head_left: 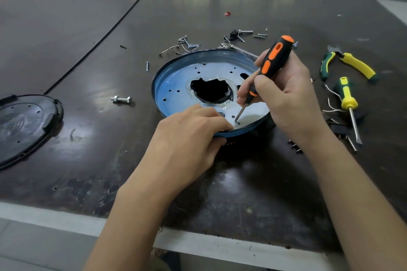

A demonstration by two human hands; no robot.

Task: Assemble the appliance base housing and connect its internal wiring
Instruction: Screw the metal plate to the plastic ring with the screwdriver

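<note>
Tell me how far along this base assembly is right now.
Early to midway, I'd judge. Done: the round metal plate sits on the base. In hand: the right hand drives the orange screwdriver into a hole near the plate's front edge while the left hand steadies the rim. Left: most holes look empty, loose screws lie behind, the black cover sits aside, and wires lie loose.

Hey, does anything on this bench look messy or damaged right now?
Yes. Loose screws lie scattered behind the blue-rimmed base plate, and the clear film around its center hole looks torn and ragged. Stray wire ends sit beside the yellow screwdriver.
</note>
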